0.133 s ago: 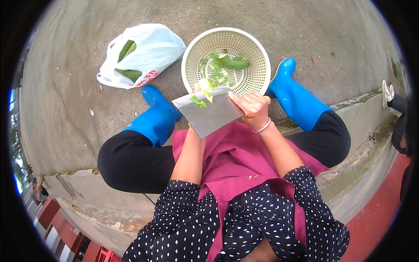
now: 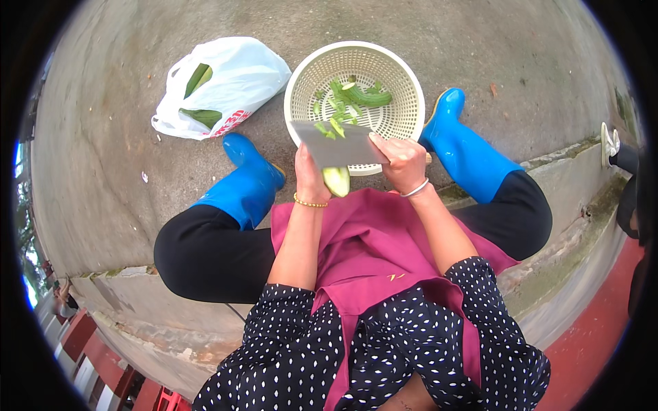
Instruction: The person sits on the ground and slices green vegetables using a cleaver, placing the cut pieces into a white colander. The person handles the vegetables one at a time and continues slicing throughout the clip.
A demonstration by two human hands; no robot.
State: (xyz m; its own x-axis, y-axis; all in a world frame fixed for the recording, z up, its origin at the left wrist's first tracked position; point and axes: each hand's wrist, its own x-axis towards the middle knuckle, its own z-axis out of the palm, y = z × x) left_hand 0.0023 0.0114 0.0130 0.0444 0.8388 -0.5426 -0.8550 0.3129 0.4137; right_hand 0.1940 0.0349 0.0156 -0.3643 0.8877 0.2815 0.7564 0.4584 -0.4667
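Note:
My right hand (image 2: pixel 404 163) is closed round the handle of a broad grey cleaver (image 2: pixel 351 148), its blade reaching left over the near part of the basket. Green peelings (image 2: pixel 332 129) cling to the blade near its far edge. Beneath the blade, my left hand (image 2: pixel 310 175) grips a pale green peeled gourd (image 2: pixel 336 181), whose near end shows; the blade hides the rest and most of my fingers. In the round cream basket (image 2: pixel 301 79) lie a ridged dark green gourd piece (image 2: pixel 370 98) and loose green peelings (image 2: pixel 339 106).
A white plastic bag (image 2: pixel 240 75) holding green gourds (image 2: pixel 200 116) lies to the basket's left. My blue boots (image 2: pixel 245 175) flank the basket on the concrete ground (image 2: pixel 466 41). A low ledge (image 2: pixel 548 212) runs under my legs. Another person's shoe (image 2: pixel 608 145) shows at far right.
The cleaver has moved away from me and to the right, over the basket's near rim. The near end of the peeled gourd now shows below the blade.

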